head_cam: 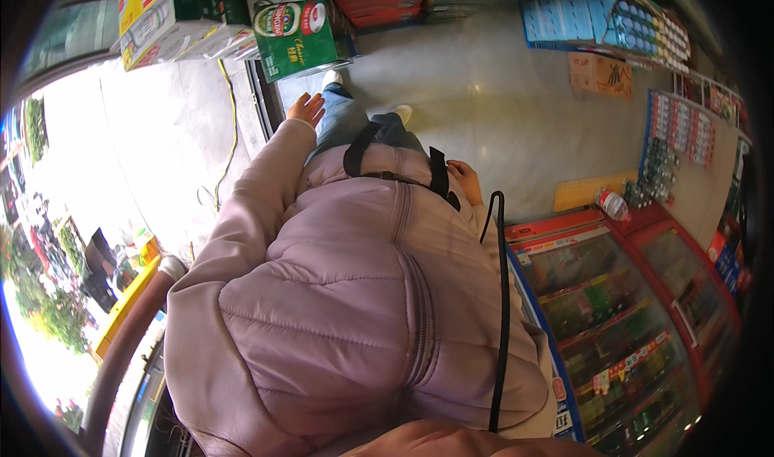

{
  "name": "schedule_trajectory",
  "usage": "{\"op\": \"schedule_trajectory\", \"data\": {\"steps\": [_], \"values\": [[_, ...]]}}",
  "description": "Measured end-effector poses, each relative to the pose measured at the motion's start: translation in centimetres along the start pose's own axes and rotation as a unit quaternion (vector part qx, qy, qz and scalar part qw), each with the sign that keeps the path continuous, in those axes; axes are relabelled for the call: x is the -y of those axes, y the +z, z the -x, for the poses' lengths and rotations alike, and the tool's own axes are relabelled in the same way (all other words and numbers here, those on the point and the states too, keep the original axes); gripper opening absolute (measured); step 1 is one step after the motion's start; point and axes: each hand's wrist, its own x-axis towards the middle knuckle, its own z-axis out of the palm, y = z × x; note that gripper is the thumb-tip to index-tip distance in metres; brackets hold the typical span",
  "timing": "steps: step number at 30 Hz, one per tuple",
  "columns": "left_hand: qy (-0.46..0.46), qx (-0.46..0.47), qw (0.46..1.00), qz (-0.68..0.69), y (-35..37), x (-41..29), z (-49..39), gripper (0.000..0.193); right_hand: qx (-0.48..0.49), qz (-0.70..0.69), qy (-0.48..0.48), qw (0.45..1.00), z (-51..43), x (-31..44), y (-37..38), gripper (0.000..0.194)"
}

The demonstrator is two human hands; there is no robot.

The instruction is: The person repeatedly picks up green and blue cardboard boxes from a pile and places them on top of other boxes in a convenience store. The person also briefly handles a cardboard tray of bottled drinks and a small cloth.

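Observation:
My left hand (pixel 308 109) hangs by my left thigh, fingers apart and nothing in it, just short of a green Tsingtao beer carton (pixel 302 36). My right hand (pixel 465 177) is low at my right side, partly hidden by the padded pink jacket (pixel 363 263), with its fingers loosely bent; whether it holds anything cannot be made out. Black straps (pixel 361 151) with a buckle cross the jacket at the waist, and a black cord (pixel 502 312) runs down its right side. Below show blue jeans (pixel 338 121) and light shoes (pixel 332 79).
Stacked drink cartons (pixel 145 21) stand at the upper left beside a door track (pixel 260 97). A yellow cable (pixel 233 118) lies outside it. Red glass-door coolers (pixel 604 275) are at the right. Blue-wrapped packs (pixel 562 21) and a cardboard box (pixel 600 74) stand at the upper right.

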Motion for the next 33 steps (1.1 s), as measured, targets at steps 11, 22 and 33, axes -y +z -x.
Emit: {"op": "schedule_trajectory", "data": {"steps": [11,22,33], "values": [[-0.023,0.024,0.965,-0.26,0.2,-0.3,-0.7,0.044,-0.017,-0.107,0.103,0.989,0.0,-2.1,1.3,0.025],[-0.048,0.11,0.916,-0.383,4.2,-1.4,1.1,0.041,-0.022,-0.178,0.105,0.978,-1.2,-3.1,3.3,0.025],[-0.053,0.102,0.859,-0.499,7.7,-3.8,-2.8,0.033,-0.063,-0.224,0.129,0.964,-3.1,-1.4,2.0,0.026]]}}
